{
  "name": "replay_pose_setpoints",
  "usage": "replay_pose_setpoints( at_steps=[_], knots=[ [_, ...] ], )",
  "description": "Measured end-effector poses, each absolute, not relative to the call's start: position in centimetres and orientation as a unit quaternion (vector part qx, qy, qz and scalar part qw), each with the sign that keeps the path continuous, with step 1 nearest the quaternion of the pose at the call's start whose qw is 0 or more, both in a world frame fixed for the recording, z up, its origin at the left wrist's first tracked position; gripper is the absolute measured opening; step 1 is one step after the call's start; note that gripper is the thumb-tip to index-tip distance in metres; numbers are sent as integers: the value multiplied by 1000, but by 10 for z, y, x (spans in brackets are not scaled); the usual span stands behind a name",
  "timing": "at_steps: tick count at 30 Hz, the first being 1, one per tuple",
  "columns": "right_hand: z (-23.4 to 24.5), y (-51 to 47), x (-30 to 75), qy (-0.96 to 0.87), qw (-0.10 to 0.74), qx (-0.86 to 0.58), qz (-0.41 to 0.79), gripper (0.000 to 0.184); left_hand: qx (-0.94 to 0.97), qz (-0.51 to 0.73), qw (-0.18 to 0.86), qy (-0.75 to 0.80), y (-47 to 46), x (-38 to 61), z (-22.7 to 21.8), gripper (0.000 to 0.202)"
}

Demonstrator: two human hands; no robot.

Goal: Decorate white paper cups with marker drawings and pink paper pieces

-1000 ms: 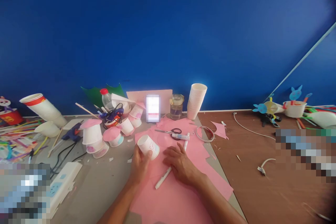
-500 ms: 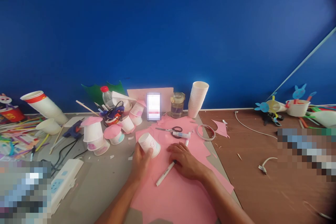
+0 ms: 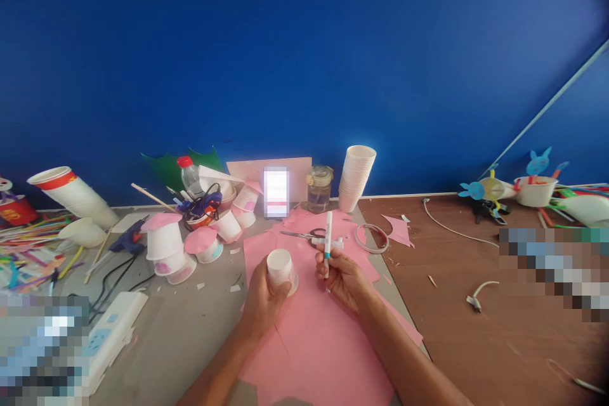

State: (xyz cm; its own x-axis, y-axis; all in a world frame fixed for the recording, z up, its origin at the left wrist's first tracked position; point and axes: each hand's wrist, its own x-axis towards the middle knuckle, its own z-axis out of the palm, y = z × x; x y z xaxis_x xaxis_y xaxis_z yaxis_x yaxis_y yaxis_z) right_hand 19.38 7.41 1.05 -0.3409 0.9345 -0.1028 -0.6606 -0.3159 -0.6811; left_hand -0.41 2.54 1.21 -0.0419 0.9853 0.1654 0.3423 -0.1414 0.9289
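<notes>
My left hand [image 3: 264, 298] is closed around a white paper cup [image 3: 280, 266], which is upside down, its flat base toward me. Any drawing on its side is mostly covered by my fingers. In my right hand [image 3: 345, 279] a white marker with a teal band [image 3: 328, 238] stands nearly upright, pinched between the fingers. Both hands are above a large sheet of pink paper [image 3: 314, 355]. Just beyond the right hand lie scissors [image 3: 318, 236] and a small clear tube [image 3: 335, 243], partly hidden behind the marker.
A tall stack of paper cups [image 3: 356, 177] and a lidded jar [image 3: 320, 189] stand at the back. Pink-topped cups [image 3: 164, 241], a glue gun [image 3: 128, 235] and a power strip [image 3: 114, 336] are on the left. A tape ring [image 3: 372, 238] lies right of the scissors.
My right hand has lifted off the paper and now holds the marker upright; no marker lies on the paper in front any more. My left hand has tilted the cup more upright.
</notes>
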Motion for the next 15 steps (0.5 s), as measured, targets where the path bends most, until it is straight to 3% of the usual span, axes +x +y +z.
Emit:
replay_pose_setpoints(
  at_steps=[10, 15],
  knots=[
    [10, 64, 183, -243, 426, -200, 849, 28, 558, 502, 362, 552, 23, -5, 9, 60],
    [16, 56, 176, -256, 412, -207, 850, 28, 591, 498, 334, 540, 20, -8, 8, 57]
  ],
)
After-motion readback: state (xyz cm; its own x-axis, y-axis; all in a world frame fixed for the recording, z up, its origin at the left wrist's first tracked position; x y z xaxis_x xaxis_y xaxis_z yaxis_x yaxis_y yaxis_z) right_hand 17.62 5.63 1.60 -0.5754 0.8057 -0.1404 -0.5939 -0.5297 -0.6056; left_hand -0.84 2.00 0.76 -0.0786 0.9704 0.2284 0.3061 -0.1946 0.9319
